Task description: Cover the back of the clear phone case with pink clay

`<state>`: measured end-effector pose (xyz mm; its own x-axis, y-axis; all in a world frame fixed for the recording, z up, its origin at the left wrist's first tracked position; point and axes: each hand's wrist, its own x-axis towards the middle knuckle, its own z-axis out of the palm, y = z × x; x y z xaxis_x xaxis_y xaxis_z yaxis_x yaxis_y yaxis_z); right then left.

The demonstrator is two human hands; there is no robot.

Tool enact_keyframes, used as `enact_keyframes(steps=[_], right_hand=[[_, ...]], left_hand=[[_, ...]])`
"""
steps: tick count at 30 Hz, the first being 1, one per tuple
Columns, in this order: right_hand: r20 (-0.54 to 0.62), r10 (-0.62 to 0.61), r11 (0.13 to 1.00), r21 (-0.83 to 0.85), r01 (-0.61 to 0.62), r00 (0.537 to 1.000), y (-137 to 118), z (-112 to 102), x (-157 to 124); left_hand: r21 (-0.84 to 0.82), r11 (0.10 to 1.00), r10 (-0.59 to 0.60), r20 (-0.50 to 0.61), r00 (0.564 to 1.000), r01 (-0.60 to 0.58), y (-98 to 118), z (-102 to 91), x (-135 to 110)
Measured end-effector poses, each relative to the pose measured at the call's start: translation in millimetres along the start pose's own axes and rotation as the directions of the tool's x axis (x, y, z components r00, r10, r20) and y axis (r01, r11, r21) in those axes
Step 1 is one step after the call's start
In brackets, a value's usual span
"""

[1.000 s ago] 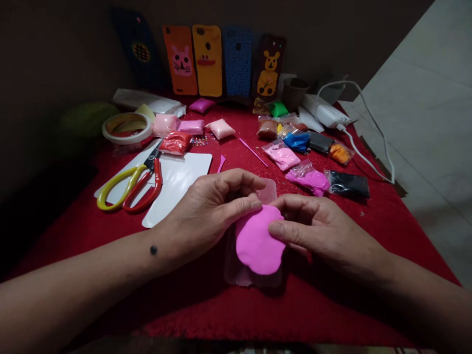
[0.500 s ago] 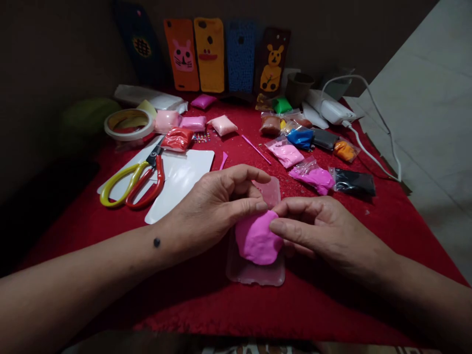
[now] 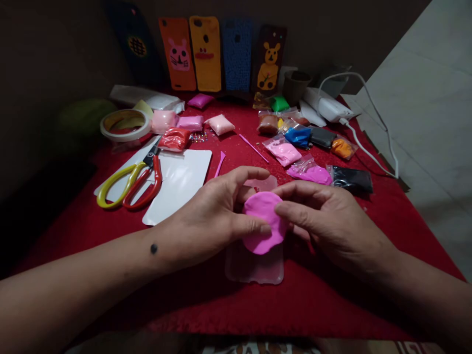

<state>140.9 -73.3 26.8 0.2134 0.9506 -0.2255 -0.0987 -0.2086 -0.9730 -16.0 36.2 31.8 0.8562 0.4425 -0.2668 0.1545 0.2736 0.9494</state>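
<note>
Above the near middle of the desk (image 3: 191, 305), a pink clay disc (image 3: 262, 205) is held between the two hands, over a clear phone case (image 3: 254, 271) that lies flat on the red cloth. The left hand (image 3: 212, 209) grips the disc from the left side: its thumb lies across the front face and its other fingers are partly hidden behind. The right hand (image 3: 332, 219) pinches the right edge between thumb and fingers, with no gap beyond the thickness of the clay. Progress, as judged from the present state: the clay is flattened into a rounded piece with a slightly uneven rim; it is not yet laid on the case, whose visible near part is bare. The work surface is covered in red cloth. To the left are scissors (image 3: 158, 182), a white sheet (image 3: 184, 172) and a tape roll (image 3: 125, 135); to the right, several clay packets (image 3: 352, 180). Decorated phone cases (image 3: 206, 61) stand at the rear against a dark wall (image 3: 320, 32). The room is dimly lit; a pale tiled floor (image 3: 424, 113) shows at the right.
</note>
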Motion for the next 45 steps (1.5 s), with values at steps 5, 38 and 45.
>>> enact_keyframes(steps=[5, 38, 45], right_hand=[[-0.016, -0.020, 1.000, -0.021, 0.020, 1.000, -1, 5, -2], [0.064, 0.021, 0.997, 0.075, -0.025, 0.998, 3, 9, 2], [0.159, 0.068, 0.990, 0.108, -0.086, 0.985, 4, 5, 2]], left_hand=[[0.040, 0.999, -0.009, 0.059, 0.998, 0.006, -3, 3.9, -2], [0.311, 0.935, 0.198, -0.069, 0.978, -0.168, -2, -2.3, -5], [0.320, 0.934, 0.196, -0.095, 0.976, -0.156, 1, -8.4, 0]])
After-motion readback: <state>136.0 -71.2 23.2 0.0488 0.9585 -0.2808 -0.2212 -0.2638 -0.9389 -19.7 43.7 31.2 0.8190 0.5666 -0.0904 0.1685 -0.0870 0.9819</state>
